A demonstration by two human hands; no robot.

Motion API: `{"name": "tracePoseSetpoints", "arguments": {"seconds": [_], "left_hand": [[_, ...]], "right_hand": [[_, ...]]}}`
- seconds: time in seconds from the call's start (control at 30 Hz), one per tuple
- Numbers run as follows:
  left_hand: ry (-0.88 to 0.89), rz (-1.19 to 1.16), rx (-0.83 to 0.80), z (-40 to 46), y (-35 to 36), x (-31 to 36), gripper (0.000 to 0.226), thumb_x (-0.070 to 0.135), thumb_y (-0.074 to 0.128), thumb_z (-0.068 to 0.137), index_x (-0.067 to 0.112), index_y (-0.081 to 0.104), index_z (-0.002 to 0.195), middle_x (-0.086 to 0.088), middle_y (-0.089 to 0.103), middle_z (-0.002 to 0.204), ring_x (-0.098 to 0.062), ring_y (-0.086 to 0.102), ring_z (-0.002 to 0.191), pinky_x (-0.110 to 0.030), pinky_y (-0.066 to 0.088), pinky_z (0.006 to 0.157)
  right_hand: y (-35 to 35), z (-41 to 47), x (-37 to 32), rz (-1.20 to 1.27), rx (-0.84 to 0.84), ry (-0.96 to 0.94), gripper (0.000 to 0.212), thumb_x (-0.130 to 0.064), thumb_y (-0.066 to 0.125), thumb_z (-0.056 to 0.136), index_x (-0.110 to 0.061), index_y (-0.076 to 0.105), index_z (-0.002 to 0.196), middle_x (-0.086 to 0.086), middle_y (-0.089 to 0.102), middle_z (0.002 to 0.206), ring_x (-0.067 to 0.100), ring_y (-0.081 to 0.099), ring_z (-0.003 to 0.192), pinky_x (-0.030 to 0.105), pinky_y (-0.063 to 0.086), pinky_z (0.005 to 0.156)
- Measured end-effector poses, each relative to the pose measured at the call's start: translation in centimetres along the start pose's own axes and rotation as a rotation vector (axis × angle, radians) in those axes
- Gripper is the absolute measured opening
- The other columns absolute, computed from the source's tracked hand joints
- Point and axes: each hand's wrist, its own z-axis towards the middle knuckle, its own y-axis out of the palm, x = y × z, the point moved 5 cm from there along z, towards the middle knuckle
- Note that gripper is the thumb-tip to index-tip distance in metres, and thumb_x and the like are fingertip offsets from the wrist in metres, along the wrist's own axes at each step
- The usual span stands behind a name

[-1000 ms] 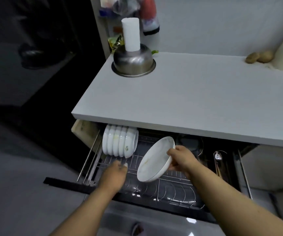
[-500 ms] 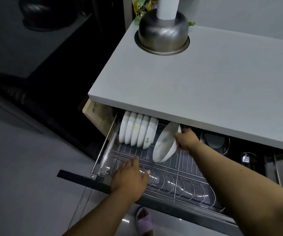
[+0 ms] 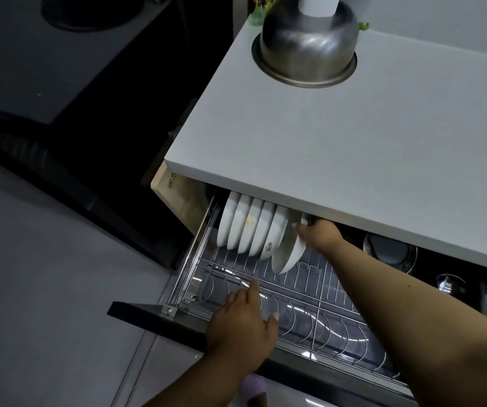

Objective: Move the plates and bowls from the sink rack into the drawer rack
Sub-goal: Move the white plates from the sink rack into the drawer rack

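While a pale tabletop (image 3: 339, 148) fills the upper right of the frame, a pulled-out drawer rack (image 3: 304, 306) of wire slots lies open beneath its front edge, across the lower middle. On the tabletop at the top of the frame sits an upturned steel bowl (image 3: 307, 45).

At the rack's back left, half under the tabletop's edge, a row of white plates (image 3: 245, 227) stands on edge. Just to their right the person's right hand (image 3: 320, 235) pinches the upper rim of one more white plate (image 3: 287, 251), tilted and touching the last of the row, its lower edge down at the wires. The left hand (image 3: 243, 321), in the lower middle, rests with fingers spread on the rack's front wires and holds nothing.

This looks like the seating step for this plate. The next move seems to call for settling its rim into a free slot, standing it up, then loosening the grip without knocking the neighbours. The sink rack is out of view, so what remains is unknown.

Compared with half a second earlier, the plate has gone from clear of the row to against it, further back under the tabletop. The left hand has barely shifted.
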Motion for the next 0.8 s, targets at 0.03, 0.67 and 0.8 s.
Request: {"name": "tracePoseSetpoints", "arguments": {"seconds": [0.03, 0.67, 0.8], "left_hand": [[-0.001, -0.011, 0.002, 0.0, 0.0, 0.0, 0.074, 0.056, 0.035, 0.092, 0.022, 0.007, 0.152, 0.003, 0.041, 0.143, -0.015, 0.041, 0.127, -0.03, 0.04, 0.096], [-0.065, -0.012, -0.046, 0.2, 0.6, -0.4, 0.075, 0.052, 0.04, 0.091, 0.024, 0.007, 0.152, 0.003, 0.043, 0.141, -0.018, 0.046, 0.124, -0.033, 0.043, 0.093], [-0.074, 0.014, -0.062, 0.3, 0.4, -0.2, 0.071, 0.052, 0.039, 0.092, 0.024, 0.012, 0.151, 0.002, 0.043, 0.142, -0.02, 0.05, 0.12, -0.033, 0.046, 0.089]], "right_hand": [[0.3, 0.2, -0.2, -0.017, 0.0, -0.019, 0.046, -0.035, 0.065, 0.087, -0.005, 0.058, 0.121, 0.015, 0.063, 0.12, 0.032, 0.058, 0.112, 0.037, 0.045, 0.097], [2.3, 0.4, -1.1, -0.232, -0.048, 0.019, 0.056, -0.042, 0.05, 0.095, 0.003, 0.052, 0.127, 0.022, 0.06, 0.123, 0.036, 0.057, 0.113, 0.034, 0.044, 0.088], [2.2, -2.2, -0.2, -0.16, -0.05, -0.025, 0.06, -0.035, 0.056, 0.093, -0.005, 0.036, 0.142, 0.017, 0.062, 0.123, 0.032, 0.06, 0.109, 0.027, 0.042, 0.078]]}}
